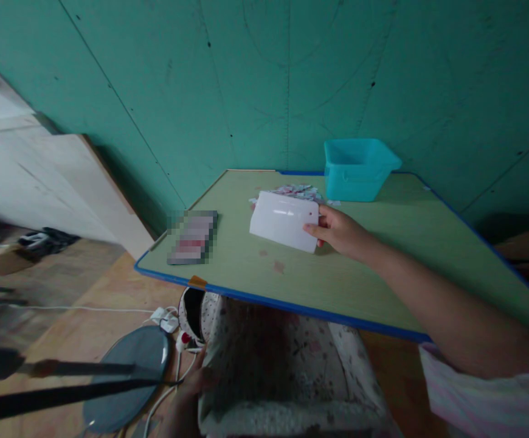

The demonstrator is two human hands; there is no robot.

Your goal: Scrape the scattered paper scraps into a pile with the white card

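Observation:
My right hand (331, 228) is closed on the right end of a white glossy card (283, 220), thumb on top. The card is slightly curved and has a small hole near its right edge. It is held above the table (360, 280), in front of a pile of small paper scraps (303, 190), partly covering them. Low in the view, beside the flowered cloth on my lap (283, 365), is my left hand (196, 380); it is dark and blurred, and its fingers cannot be made out.
A turquoise plastic bin (358, 176) stands at the table's back right, near the green wall (264, 85). A pixelated flat object (194, 237) lies at the left. Below are a round grey base (127, 377), white cables and a power plug (165, 317).

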